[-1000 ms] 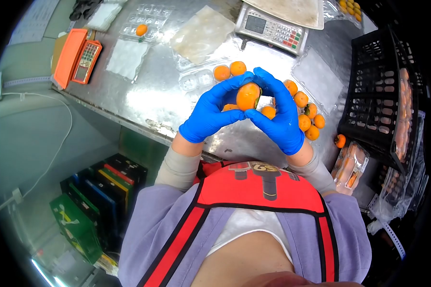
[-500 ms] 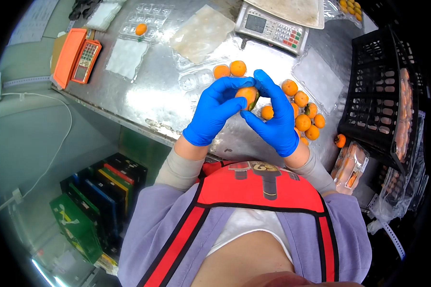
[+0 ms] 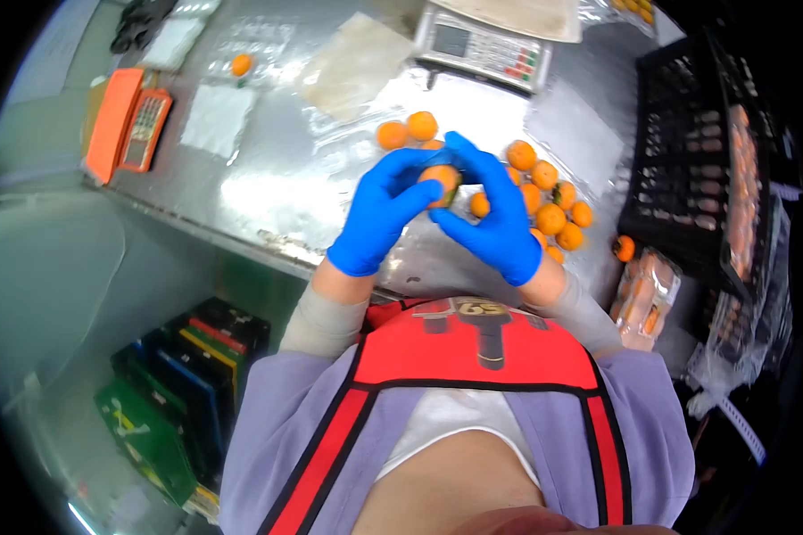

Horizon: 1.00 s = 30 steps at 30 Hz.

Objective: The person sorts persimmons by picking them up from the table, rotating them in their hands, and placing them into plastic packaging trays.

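Both hands wear blue gloves and meet over the metal table. My left hand is closed around an orange persimmon, with its thumb across the fruit's front. My right hand touches the fruit's far side with its fingers; its thumb rests near the green calyx, and the fingertips are partly hidden. Just beyond the hands, persimmons sit in a clear plastic tray. Several loose persimmons lie to the right of my right hand.
A scale stands at the back, and a smaller orange scale at the left. On the right are a black crate and a wrapped pack. A white tray sheet lies at the left, with one persimmon beyond it.
The view has shifted slightly, moving the table's contents left. The persimmon has turned in my left hand and sits lower between the hands, with my right fingers closer around it than half a second ago.
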Available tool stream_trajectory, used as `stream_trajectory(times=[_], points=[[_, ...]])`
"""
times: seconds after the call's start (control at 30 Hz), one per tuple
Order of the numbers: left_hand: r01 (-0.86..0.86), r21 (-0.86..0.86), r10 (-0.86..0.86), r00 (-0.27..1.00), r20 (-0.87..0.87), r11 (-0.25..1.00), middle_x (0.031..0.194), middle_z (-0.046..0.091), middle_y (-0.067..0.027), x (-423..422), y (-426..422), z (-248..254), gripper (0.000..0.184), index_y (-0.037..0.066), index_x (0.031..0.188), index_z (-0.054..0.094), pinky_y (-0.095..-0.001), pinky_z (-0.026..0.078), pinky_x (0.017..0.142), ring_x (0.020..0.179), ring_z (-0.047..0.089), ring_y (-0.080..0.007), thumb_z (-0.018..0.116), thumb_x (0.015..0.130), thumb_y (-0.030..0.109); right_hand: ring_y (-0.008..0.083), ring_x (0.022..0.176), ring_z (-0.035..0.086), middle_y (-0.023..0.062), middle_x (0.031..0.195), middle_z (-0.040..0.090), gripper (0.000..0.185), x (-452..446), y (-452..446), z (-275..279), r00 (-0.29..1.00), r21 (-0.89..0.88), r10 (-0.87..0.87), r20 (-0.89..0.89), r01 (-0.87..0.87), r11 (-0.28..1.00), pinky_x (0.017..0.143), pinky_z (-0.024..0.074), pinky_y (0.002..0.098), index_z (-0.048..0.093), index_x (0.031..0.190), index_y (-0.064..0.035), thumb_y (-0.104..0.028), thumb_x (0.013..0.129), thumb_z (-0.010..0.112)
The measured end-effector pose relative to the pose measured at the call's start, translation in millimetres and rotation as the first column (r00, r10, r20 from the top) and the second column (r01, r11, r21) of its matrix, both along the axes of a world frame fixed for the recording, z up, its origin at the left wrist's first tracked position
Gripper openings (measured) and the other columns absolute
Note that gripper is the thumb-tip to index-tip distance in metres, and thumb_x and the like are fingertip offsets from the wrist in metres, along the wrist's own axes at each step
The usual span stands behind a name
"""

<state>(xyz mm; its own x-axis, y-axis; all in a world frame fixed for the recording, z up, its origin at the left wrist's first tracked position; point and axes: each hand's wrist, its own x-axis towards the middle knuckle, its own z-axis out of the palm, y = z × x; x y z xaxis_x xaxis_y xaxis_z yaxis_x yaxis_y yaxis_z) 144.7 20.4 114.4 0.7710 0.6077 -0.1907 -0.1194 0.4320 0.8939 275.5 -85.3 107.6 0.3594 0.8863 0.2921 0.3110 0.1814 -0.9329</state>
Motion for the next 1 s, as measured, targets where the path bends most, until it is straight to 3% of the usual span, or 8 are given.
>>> stream_trajectory(times=[0.2,0.37,0.43,0.47,0.67,0.77,0.83,1.0], points=[[0.164,0.043,-0.16,0.982,-0.099,0.985,0.108,0.061,-0.0073,2.8,-17.4,-32.7,0.031,0.002,0.112,0.057,-0.0278,0.049,0.083,0.103,0.057,-0.0152,0.061,0.082,0.0,0.0256,0.108,0.057,0.0134,0.121,0.054,0.06,9.1,-38.8,-7.7,0.994,-0.141,0.034,0.108,-0.019,0.99,0.089,0.0453,0.0319,0.045,0.133,-0.006,-0.014,0.079,0.069],[0.281,0.034,-0.275,0.953,-0.128,0.959,0.12,0.058,-0.0099,8.7,-32.6,-50.5,0.027,0.003,0.113,0.057,-0.0338,0.047,0.09,0.112,0.053,-0.0171,0.057,0.087,0.011,0.0144,0.101,0.057,0.0068,0.111,0.061,0.048,45.9,-122.9,-46.1,0.906,-0.304,-0.412,-0.095,0.367,0.879,0.088,0.0465,0.0292,0.051,0.129,-0.0051,-0.009,0.083,0.066],[0.171,-0.52,-0.18,0.983,0.033,0.837,0.118,0.059,-0.0098,13.1,-37.6,-69.1,0.029,0.001,0.114,0.057,-0.0314,0.046,0.089,0.107,0.056,-0.0199,0.058,0.086,0.01,0.0103,0.095,0.056,0.0033,0.106,0.06,0.042,62.7,-157.4,-58.1,0.777,-0.299,-0.582,-0.239,0.511,0.806,0.084,0.0461,0.0255,0.052,0.126,-0.0035,-0.005,0.086,0.062],[0.184,-0.517,-0.194,0.98,0.036,0.836,0.118,0.059,-0.0098,15.3,-40.3,-65.4,0.029,0.001,0.114,0.057,-0.0314,0.046,0.089,0.107,0.056,-0.0199,0.058,0.086,0.01,0.0093,0.094,0.055,0.0028,0.105,0.059,0.039,72.1,-173.3,-64.9,0.765,-0.241,-0.627,-0.148,0.587,0.773,0.084,0.0446,0.0233,0.052,0.126,-0.002,-0.003,0.088,0.059],[0.297,-0.342,-0.296,0.953,0.057,0.891,0.128,0.052,-0.0123,26.6,-49.3,-63.2,0.039,0.0,0.125,0.05,-0.0313,0.048,0.089,0.108,0.057,-0.0192,0.057,0.087,0.003,0.009,0.089,0.054,0.0017,0.099,0.056,0.037,83.3,-215.7,-88.7,0.571,-0.364,-0.773,-0.275,0.683,0.634,0.081,0.0453,0.0225,0.051,0.125,-0.0015,-0.007,0.089,0.059],[0.412,-0.186,-0.411,0.911,0.044,0.892,0.126,0.053,-0.0077,26.7,-52.2,-56.6,0.047,0.005,0.134,0.044,-0.0326,0.047,0.089,0.11,0.053,-0.0189,0.044,0.093,0.028,0.0099,0.082,0.056,0.0023,0.097,0.057,0.039,77.6,-221.7,-117.7,0.612,-0.487,-0.752,-0.246,0.592,0.642,0.075,0.0477,0.0237,0.05,0.126,-0.0013,-0.011,0.089,0.06],[0.357,-0.494,-0.339,0.932,0.128,0.793,0.131,0.051,-0.0078,25.3,-56.4,-37.0,0.048,0.004,0.135,0.043,-0.033,0.045,0.092,0.115,0.051,-0.0191,0.048,0.091,0.021,0.0106,0.076,0.057,0.0032,0.094,0.059,0.041,67.1,-218.9,-126.1,0.631,-0.5,-0.728,-0.268,0.555,0.665,0.069,0.0482,0.0236,0.05,0.126,-0.0009,-0.015,0.089,0.061],[0.391,-0.2,-0.379,0.92,0.098,0.898,0.137,0.047,-0.008,21.2,-64.5,-22.2,0.053,0.002,0.135,0.042,-0.0321,0.043,0.096,0.121,0.047,-0.0177,0.057,0.085,0.01,0.0083,0.068,0.056,0.0014,0.089,0.061,0.037,59.2,-215.0,-134.9,0.502,-0.593,-0.73,-0.464,0.436,0.677,0.062,0.0452,0.0211,0.053,0.122,-0.004,-0.014,0.087,0.06]])
